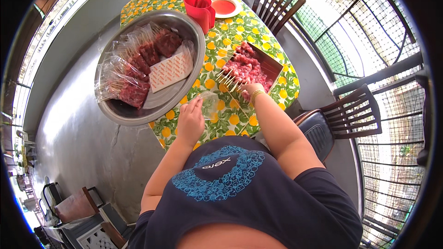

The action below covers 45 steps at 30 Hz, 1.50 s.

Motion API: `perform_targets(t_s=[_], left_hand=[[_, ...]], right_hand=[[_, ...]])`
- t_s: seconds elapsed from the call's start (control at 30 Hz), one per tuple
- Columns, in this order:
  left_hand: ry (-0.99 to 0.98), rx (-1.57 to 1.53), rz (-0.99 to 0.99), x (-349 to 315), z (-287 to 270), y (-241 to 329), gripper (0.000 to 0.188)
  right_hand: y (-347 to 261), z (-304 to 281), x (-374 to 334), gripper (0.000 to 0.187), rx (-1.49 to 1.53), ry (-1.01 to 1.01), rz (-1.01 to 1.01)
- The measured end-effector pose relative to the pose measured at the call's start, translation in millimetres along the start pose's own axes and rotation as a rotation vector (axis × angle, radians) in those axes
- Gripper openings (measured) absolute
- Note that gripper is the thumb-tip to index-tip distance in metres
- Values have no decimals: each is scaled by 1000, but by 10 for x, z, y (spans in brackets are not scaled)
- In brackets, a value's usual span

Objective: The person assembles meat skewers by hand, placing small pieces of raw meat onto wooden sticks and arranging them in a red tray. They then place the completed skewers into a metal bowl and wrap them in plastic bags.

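Observation:
My left hand (191, 117) pinches the edge of a thin clear plastic bag (210, 103) above the tablecloth's near part. My right hand (254, 89) is at the near end of a rectangular tray (271, 66), its fingers curled down at the meat skewers (244, 67); the fingertips are partly hidden. Raw pinkish-red meat is heaped on these skewers, and their bare sticks poke out over the tray's left side. To the left, a big metal basin (167, 100) holds several bagged bundles of skewered dark red meat (135, 93) and a white packet with orange print (171, 70).
A red pitcher (197, 11) and a white-rimmed plate (237, 8) of red liquid stand at the table's far side. Lemon-patterned cloth (230, 130) covers the table. Wooden chairs (353, 113) flank its right side, near a mesh-covered window wall (369, 37).

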<state>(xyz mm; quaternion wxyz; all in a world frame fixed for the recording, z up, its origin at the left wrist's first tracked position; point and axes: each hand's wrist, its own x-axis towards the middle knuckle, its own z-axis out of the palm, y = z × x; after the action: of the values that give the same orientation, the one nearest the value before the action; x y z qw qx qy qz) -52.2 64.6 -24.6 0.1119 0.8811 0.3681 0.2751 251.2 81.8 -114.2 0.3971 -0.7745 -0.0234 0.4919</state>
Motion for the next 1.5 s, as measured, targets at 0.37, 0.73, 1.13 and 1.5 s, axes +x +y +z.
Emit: perform_targets(t_s=[0.37,0.73,1.13,1.5], left_hand=[[-72,-148,100,-3,25,-302,40],[-96,-165,119,39,245,-409,40],[-157,-88,163,202,422,-326,41],[-306,-67,238,-103,485,-358,46]], right_hand=[[96,-25,-135,6,468,-134,43],[234,-177,-436,8,950,-134,141],[754,-677,-2440,18,372,-411,31],[911,186,-1328,16,53,-315,-51]])
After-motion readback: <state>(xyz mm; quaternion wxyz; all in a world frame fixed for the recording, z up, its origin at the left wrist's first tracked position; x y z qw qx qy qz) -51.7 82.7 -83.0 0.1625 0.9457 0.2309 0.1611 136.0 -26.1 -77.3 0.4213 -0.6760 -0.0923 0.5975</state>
